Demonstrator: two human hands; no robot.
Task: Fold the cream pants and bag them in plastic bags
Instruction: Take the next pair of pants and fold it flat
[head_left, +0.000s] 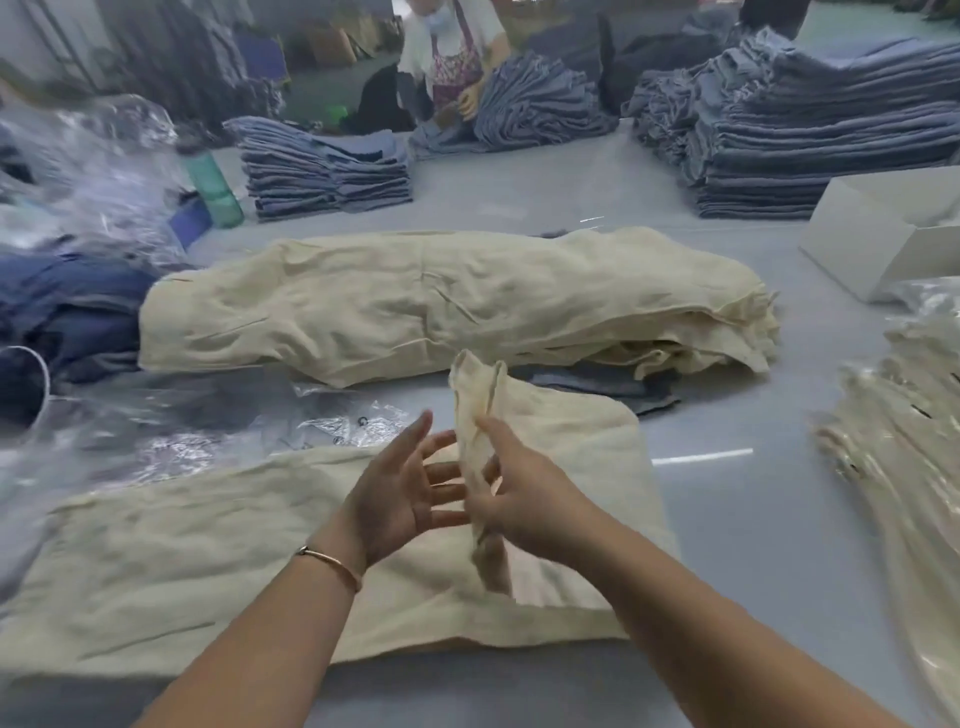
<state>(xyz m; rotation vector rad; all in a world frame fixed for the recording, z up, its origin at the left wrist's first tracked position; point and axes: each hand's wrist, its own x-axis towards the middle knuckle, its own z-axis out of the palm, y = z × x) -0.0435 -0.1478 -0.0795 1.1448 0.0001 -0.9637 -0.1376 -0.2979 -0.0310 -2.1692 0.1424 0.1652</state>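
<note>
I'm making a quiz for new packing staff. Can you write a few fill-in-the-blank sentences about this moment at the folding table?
1. The right hand grips a strip of ____ cloth.
2. The left hand has its fingers spread and holds ____.
3. The bracelet sits on the ____ wrist.
4. Behind the flat cream pants lies a pile of pants of the ____ colour.

Missing words: cream; nothing; left; same

One pair of cream pants (218, 551) lies spread at six o'clock, with one heap of more cream pants (441, 301) at the centre (too bunched to count singly). Three stacks of blue garments (327, 171) sit from eleven to two o'clock, with one green bottle (213, 187) and one white box (883, 228).
</note>
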